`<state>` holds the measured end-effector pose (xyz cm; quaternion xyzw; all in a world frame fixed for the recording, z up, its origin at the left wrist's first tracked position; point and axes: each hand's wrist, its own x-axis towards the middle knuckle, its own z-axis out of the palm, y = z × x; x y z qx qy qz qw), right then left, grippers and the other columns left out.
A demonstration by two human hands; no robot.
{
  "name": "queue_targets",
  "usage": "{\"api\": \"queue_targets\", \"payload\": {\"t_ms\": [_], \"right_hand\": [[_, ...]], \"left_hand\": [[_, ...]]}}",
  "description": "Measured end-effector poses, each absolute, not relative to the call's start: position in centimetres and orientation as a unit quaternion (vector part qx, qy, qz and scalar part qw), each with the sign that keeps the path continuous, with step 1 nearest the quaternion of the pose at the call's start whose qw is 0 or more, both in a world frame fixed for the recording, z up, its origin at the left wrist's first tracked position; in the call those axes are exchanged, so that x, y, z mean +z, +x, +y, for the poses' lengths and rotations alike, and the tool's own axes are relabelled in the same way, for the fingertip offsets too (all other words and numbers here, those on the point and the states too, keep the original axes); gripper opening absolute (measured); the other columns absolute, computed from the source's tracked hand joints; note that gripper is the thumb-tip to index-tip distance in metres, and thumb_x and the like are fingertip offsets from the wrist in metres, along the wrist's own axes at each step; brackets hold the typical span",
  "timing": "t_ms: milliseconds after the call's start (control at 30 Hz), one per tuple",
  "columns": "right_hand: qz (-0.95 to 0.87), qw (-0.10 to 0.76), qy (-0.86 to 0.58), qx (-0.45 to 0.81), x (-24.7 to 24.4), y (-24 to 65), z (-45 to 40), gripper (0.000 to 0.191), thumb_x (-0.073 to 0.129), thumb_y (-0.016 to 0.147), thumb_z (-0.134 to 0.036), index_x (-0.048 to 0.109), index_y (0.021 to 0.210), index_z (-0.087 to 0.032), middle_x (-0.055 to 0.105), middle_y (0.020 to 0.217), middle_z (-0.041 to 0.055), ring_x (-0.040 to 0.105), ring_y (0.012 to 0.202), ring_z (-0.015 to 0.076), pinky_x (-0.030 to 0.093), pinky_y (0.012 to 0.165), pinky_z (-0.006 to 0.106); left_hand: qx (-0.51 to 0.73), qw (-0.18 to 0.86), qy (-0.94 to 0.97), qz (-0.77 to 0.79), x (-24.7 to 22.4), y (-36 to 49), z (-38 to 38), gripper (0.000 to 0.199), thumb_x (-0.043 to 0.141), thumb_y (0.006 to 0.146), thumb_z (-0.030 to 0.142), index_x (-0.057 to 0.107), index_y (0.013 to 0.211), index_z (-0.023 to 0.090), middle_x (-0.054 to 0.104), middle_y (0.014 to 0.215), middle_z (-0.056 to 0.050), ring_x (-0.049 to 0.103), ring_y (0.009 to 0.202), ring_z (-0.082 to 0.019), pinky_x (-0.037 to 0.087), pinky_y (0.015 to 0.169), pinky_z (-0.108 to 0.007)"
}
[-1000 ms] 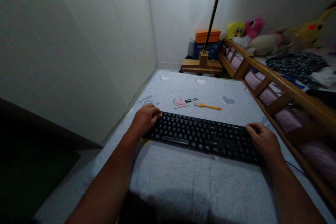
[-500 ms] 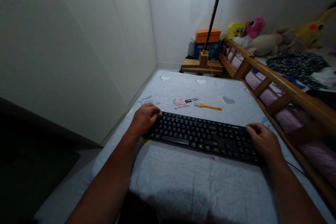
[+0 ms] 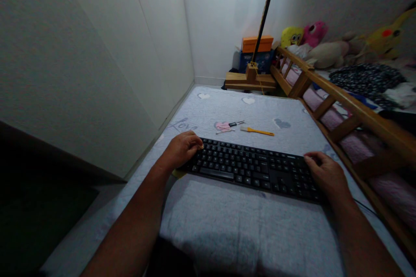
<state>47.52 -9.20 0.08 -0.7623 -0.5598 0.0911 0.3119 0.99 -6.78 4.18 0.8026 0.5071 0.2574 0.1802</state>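
Note:
A black keyboard (image 3: pixel 247 166) lies across the patterned bedspread (image 3: pixel 221 220), its keys facing up. My left hand (image 3: pixel 186 147) is over its left end, fingertips pinched together at the upper left keys. A small pale bit shows at those fingertips; what it is, I cannot make out. Around the keyboard's right end, my right hand (image 3: pixel 326 175) has its thumb at the top edge, the other fingers partly hidden. Beyond the keyboard lie a brush with a yellow handle (image 3: pixel 260 131), a small dark-handled tool (image 3: pixel 233 124) and cotton swabs (image 3: pixel 225 131).
A wooden bed rail (image 3: pixel 344 104) runs along the right, with plush toys (image 3: pixel 292 37) and clothes behind it. White cabinet doors (image 3: pixel 136 52) stand on the left. At the far end are a wooden stand (image 3: pixel 250 78) and an orange box (image 3: pixel 257 44).
My left hand has shifted slightly right, from the keyboard's upper left corner onto the keys. My right hand and the keyboard stay in place.

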Motion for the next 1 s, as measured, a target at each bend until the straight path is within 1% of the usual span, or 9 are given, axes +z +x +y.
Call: {"api": "queue_targets", "payload": {"t_ms": [133,200,433,600,867,1000], "right_hand": [[-0.566,0.317,-0.757,0.082,0.28,47.35,-9.20,0.034,0.052,0.073,-0.052,0.070,0.081,-0.025,0.072,0.082,0.0061,0.064,0.077,0.0251,0.048,0.075,0.038],[-0.562,0.316,-0.759,0.086,0.37,47.26,-9.21,0.034,0.052,0.073,-0.052,0.069,0.081,-0.025,0.072,0.082,0.0059,0.064,0.076,0.0249,0.048,0.074,0.038],[-0.556,0.306,-0.767,0.096,0.46,47.20,-9.30,0.035,0.051,0.072,-0.052,0.070,0.082,-0.024,0.071,0.081,0.0061,0.064,0.075,0.0249,0.048,0.073,0.038],[-0.564,0.323,-0.755,0.085,0.44,47.27,-9.27,0.032,0.052,0.073,-0.051,0.069,0.080,-0.024,0.072,0.081,0.0063,0.064,0.075,0.0248,0.049,0.074,0.038],[-0.563,0.318,-0.758,0.086,0.53,47.13,-9.32,0.033,0.051,0.072,-0.052,0.068,0.079,-0.024,0.072,0.079,0.0062,0.065,0.074,0.0256,0.050,0.075,0.040],[-0.563,0.316,-0.759,0.085,0.31,47.32,-9.25,0.035,0.052,0.072,-0.053,0.070,0.082,-0.024,0.073,0.082,0.0064,0.066,0.076,0.0256,0.050,0.076,0.039]], "left_hand": [[0.273,0.236,0.800,0.480,4.36,1.10,-6.92,0.022,0.060,0.083,0.004,0.075,0.086,0.020,0.070,0.091,-0.003,0.068,0.084,-0.015,0.053,0.081,-0.029],[0.278,0.242,0.798,0.477,4.36,1.13,-6.96,0.022,0.059,0.084,0.005,0.075,0.087,0.020,0.071,0.091,-0.003,0.068,0.085,-0.016,0.054,0.083,-0.030],[0.281,0.174,0.788,0.519,3.88,1.08,-6.76,0.019,0.058,0.086,0.009,0.074,0.087,0.019,0.070,0.093,-0.005,0.066,0.090,-0.019,0.053,0.084,-0.032],[0.263,0.135,0.789,0.539,3.71,1.21,-6.72,0.018,0.057,0.086,0.013,0.074,0.087,0.020,0.069,0.092,-0.005,0.066,0.088,-0.019,0.052,0.082,-0.032],[0.247,0.132,0.797,0.535,3.63,1.01,-6.73,0.015,0.060,0.089,0.017,0.074,0.090,0.021,0.069,0.091,-0.005,0.065,0.085,-0.018,0.051,0.079,-0.031],[0.240,0.140,0.795,0.539,3.69,1.09,-6.75,0.013,0.062,0.092,0.022,0.075,0.090,0.020,0.068,0.092,-0.005,0.065,0.085,-0.019,0.051,0.080,-0.032]]}}
